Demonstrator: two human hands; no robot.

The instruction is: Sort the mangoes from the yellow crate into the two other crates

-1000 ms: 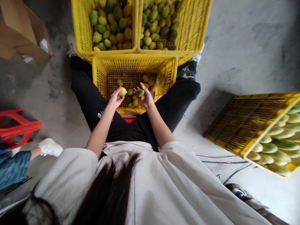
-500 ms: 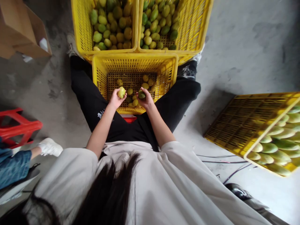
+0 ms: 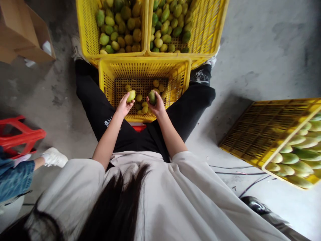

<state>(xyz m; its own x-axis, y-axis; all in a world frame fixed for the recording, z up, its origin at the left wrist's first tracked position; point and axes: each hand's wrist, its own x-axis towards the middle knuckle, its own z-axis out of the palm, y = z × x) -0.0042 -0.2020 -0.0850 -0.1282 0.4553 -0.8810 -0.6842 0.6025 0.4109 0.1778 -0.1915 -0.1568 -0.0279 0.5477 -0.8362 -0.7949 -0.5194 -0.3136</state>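
Note:
My left hand (image 3: 125, 104) is closed round a yellow-green lemon (image 3: 131, 96), its pointed end turned up and to the right. In my right hand (image 3: 157, 106) is a dark green lemon (image 3: 152, 97), gripped between thumb and fingers. Both hands hover over a small yellow plastic crate (image 3: 144, 60) standing between my legs. Several yellow lemons (image 3: 144, 109) lie loose on its slatted bottom, some partly hidden by my hands.
Beyond it stand two larger yellow crates, left (image 3: 87, 33) and right (image 3: 208, 30), holding many green and yellow lemons. A tilted yellow crate (image 3: 240, 130) of long pale-green fruit (image 3: 298, 167) is at right. Left are a cardboard box (image 3: 22, 30), a red stool (image 3: 22, 135) and another person's shoe (image 3: 54, 157).
Both lemons have been turned in my fingers: the left one tips further right, the right one stands more upright. At the left edge, the other person's leg and clothing have shifted slightly.

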